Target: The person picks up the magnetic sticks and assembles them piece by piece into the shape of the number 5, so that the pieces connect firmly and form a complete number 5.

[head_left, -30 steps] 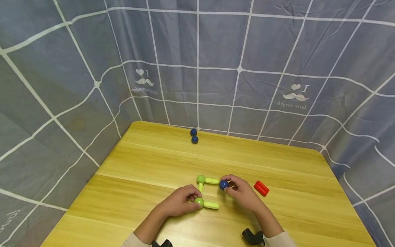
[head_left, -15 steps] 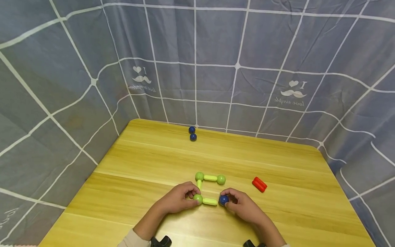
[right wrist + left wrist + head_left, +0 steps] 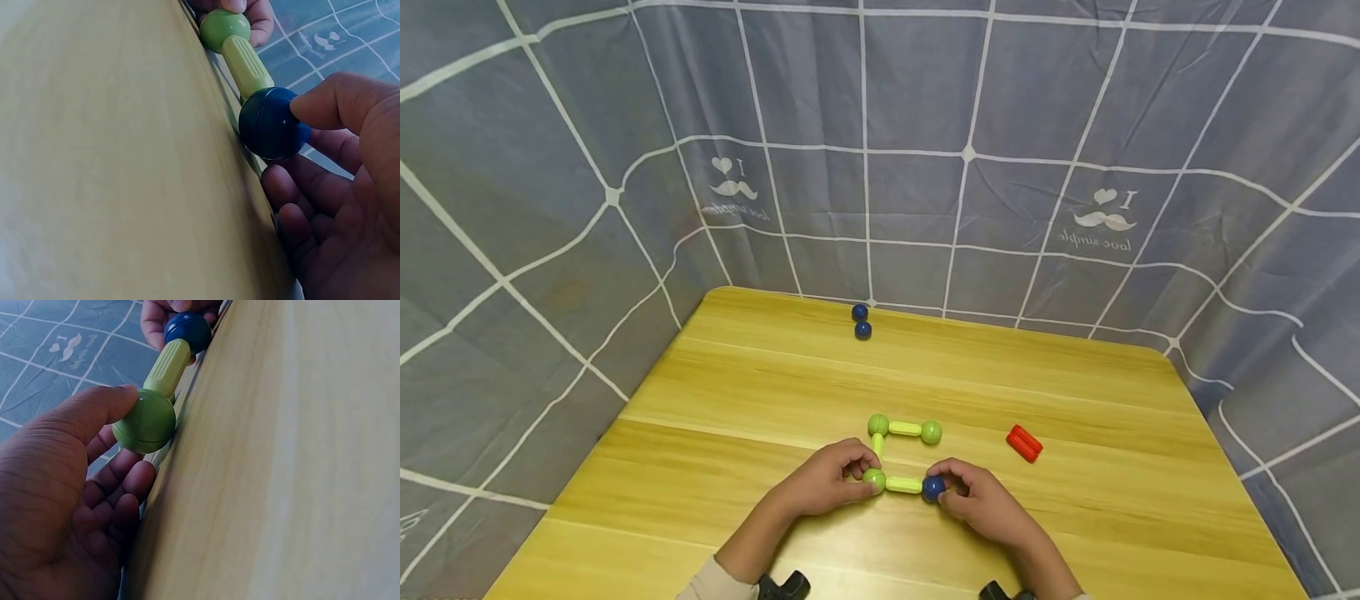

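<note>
My left hand point(image 3: 829, 482) pinches the near green ball point(image 3: 145, 422) between thumb and fingers. From that ball a yellow-green ribbed rod point(image 3: 903, 484) runs right and meets a blue ball point(image 3: 274, 124). Thumb and fingers of my right hand point(image 3: 983, 497) pinch this blue ball against the rod's end. A second rod point(image 3: 877, 447) leads from the near green ball to a far green ball point(image 3: 877, 425). There a third rod point(image 3: 905, 428) extends right to another green ball point(image 3: 931, 432). Together the pieces form a shape open on its right side, flat on the table.
Red rods point(image 3: 1024, 443) lie side by side to the right of the shape. Two blue balls point(image 3: 862, 330) sit near the back edge of the wooden table point(image 3: 760, 375). A grey gridded curtain point(image 3: 917, 200) hangs behind and along the sides.
My right hand brought the blue ball from beside the far rod toward me, then left onto the near rod's end. A green ball became visible at the far rod's end. My left hand kept its hold.
</note>
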The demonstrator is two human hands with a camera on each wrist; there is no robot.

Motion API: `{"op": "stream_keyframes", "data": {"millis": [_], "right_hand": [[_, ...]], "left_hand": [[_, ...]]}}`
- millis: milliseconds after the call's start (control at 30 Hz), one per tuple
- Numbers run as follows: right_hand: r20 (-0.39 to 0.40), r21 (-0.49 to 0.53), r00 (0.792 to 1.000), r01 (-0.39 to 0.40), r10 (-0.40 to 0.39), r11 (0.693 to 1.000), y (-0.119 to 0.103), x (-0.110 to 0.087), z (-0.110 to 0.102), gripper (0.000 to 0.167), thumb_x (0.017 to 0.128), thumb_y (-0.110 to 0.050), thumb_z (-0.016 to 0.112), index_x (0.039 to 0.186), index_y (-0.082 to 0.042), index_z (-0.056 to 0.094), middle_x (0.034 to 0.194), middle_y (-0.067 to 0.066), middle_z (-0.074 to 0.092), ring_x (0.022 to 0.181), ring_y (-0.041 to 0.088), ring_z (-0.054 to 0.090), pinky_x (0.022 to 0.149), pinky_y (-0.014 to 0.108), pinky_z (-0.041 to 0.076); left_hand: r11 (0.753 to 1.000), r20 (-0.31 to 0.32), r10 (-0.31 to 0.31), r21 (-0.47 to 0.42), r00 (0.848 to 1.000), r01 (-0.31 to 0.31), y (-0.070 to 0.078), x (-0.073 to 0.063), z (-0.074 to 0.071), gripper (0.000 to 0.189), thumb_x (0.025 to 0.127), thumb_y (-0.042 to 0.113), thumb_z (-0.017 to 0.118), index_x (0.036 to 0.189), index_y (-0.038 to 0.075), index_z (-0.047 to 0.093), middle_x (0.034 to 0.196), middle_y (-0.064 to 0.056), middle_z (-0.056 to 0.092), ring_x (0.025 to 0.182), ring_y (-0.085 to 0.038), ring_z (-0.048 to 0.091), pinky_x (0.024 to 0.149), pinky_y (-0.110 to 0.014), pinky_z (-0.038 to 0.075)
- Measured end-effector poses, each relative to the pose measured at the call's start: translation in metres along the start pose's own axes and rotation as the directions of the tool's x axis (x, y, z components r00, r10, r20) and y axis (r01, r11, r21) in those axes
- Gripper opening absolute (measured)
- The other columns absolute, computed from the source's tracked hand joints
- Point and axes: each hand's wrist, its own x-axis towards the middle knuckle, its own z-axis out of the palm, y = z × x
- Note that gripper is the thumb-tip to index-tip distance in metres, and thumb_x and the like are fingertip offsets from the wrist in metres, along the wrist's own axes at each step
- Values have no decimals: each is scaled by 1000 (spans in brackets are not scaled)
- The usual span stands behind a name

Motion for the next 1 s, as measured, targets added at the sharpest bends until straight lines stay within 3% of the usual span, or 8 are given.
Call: {"op": "stream_keyframes", "data": {"millis": [267, 433, 633, 1000], "right_hand": [[-12, -28, 1000, 5, -6, 1000, -2, -1, 1, 28, 94, -10, 66, 122, -9, 62, 102, 5, 64, 84, 15, 56, 72, 23, 47], [-48, -114, 996, 74, -80, 991, -4, 0, 5, 40, 91, -20, 73, 128, -10, 60, 109, 1, 60, 93, 16, 57, 79, 25, 49], [-84, -194, 985, 134, -152, 972, -4, 2, 10, 26, 91, -19, 74, 115, -18, 65, 106, -5, 59, 90, 12, 57, 78, 26, 50], [-87, -221, 988, 103, -125, 970, -5, 0, 10, 21, 92, -24, 73, 111, -22, 64, 100, -9, 60, 88, 11, 56, 78, 27, 47]], "left_hand": [[1000, -4, 0, -18, 1000, 0, -2, 0, 1, 19, 89, 27, 77, 102, 20, 66, 92, 5, 57, 87, -15, 55, 78, -29, 48], [1000, -3, -2, -12, 1000, 2, -1, 0, 0, 18, 89, 27, 77, 102, 20, 66, 91, 6, 57, 87, -15, 55, 78, -29, 48], [1000, -5, 4, -3, 1000, -4, -1, 0, -1, 18, 89, 26, 76, 102, 19, 66, 90, 6, 57, 86, -15, 55, 77, -28, 48], [1000, 1, 10, 2, 1000, -10, -2, 1, -2, 18, 89, 26, 76, 102, 19, 66, 92, 7, 57, 86, -14, 55, 77, -28, 48]]}}
